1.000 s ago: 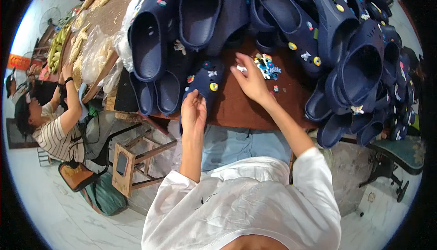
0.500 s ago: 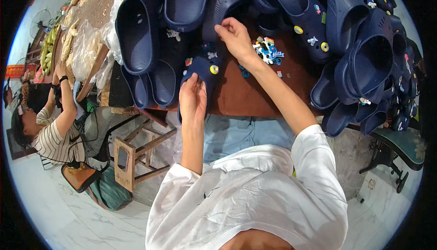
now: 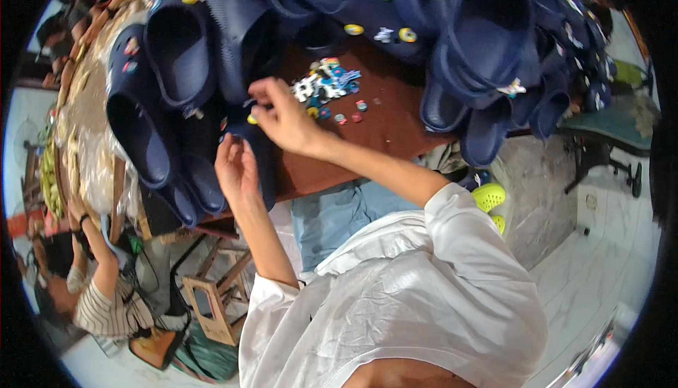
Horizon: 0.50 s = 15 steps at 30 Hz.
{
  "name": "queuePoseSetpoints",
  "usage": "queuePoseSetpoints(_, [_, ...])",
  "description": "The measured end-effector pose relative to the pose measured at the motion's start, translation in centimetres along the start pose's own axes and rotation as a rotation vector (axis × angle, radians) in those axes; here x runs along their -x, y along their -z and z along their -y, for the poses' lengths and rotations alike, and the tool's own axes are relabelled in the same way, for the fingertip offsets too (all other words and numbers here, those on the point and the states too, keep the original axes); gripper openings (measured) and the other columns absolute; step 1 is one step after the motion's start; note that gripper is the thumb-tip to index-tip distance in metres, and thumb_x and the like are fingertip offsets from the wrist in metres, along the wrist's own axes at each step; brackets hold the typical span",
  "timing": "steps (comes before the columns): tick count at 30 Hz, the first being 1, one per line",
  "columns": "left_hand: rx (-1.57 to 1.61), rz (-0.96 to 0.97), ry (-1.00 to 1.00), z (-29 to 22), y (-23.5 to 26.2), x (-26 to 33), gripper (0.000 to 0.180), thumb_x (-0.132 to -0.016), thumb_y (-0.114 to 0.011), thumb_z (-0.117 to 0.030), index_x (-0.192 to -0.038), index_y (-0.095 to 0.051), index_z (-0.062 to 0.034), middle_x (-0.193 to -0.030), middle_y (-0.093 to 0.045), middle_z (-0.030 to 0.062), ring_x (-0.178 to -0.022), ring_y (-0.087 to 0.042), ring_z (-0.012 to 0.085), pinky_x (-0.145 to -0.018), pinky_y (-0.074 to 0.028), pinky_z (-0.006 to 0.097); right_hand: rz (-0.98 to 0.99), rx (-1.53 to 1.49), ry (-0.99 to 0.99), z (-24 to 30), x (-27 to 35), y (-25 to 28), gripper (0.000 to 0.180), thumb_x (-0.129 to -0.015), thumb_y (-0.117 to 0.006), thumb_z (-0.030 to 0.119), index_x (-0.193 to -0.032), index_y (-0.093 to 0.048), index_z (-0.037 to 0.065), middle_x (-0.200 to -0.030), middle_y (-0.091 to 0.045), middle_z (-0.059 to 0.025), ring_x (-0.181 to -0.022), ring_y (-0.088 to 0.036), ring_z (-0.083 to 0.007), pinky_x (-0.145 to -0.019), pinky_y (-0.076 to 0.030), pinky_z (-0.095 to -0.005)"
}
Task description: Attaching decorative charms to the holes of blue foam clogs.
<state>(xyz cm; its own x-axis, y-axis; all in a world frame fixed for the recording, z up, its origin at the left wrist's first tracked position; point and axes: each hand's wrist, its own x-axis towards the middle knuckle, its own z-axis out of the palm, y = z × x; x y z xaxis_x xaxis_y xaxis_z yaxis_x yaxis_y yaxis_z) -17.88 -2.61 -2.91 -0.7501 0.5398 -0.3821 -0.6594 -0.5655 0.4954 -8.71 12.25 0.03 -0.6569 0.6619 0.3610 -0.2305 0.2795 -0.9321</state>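
Note:
A dark blue clog [image 3: 260, 165] with small charms lies near the front edge of the brown-covered table [image 3: 374, 130]. My left hand [image 3: 239, 169] grips its left side, fingertips bunched near the charms. Just above the clog's upper end is my right hand [image 3: 288, 118], fingers curled in a pinch. Something small and blurred shows at its fingertips; I cannot make out what. A yellow charm [image 3: 252, 118] sits beside those fingers. To the right of my right hand is a pile of loose charms [image 3: 328, 84], white, blue and multicoloured, with a few single ones next to it.
Dark blue clogs [image 3: 180, 56] crowd the left and back of the table, and more clogs [image 3: 487, 31] are stacked at the right. A wooden stool [image 3: 215, 300] stands lower left. A person in a striped shirt [image 3: 116, 310] works at the left. Yellow-green clogs [image 3: 489, 197] are on the floor.
The view has turned, so the table appears shifted left. My right hand has come from the clogs behind to just above the clog at my left hand, which stays on it.

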Motion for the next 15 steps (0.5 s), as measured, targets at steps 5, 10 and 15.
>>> queuePoseSetpoints(5, [0.039, 0.338, 0.069, -1.1, 2.9, -1.8, 0.006, -0.094, -0.059, 0.000, -0.099, -0.062, 0.0018, -0.087, -0.067, 0.0082, -0.079, -0.062, 0.0142, -0.082, -0.051, 0.028, 0.185, 0.092, -0.042, 2.6, 8.1, 6.3, 0.017, -0.087, -0.059, 0.003, -0.104, -0.058, 0.004, -0.100, -0.057, -0.0127, -0.093, -0.061, -0.0297, -0.078, -0.050, -0.0386])
queuePoseSetpoints(10, [-0.063, -0.038, -0.018, 0.5, -0.7, -0.6, 0.006, -0.097, -0.057, -0.005, -0.097, -0.059, 0.0012, -0.076, -0.059, 0.0061, -0.067, -0.054, 0.0140, -0.078, -0.051, 0.026, 0.170, 0.208, -0.259, 3.2, 14.7, 14.2, 0.014, -0.091, -0.058, 0.004, -0.104, -0.063, 0.004, -0.101, -0.061, -0.0102, -0.093, -0.063, -0.0250, -0.079, -0.051, -0.0355])
queuePoseSetpoints(15, [-0.038, -0.021, -0.051, -0.1, 1.2, 0.6, 0.020, -0.095, -0.059, -0.003, -0.112, -0.059, 0.0074, -0.106, -0.067, 0.0153, -0.100, -0.064, 0.0221, -0.092, -0.053, 0.032, -0.053, 0.258, -0.248, 6.3, 16.2, 19.7, 0.017, -0.090, -0.061, 0.002, -0.106, -0.064, 0.003, -0.101, -0.062, -0.0104, -0.094, -0.062, -0.0230, -0.080, -0.050, -0.0329])
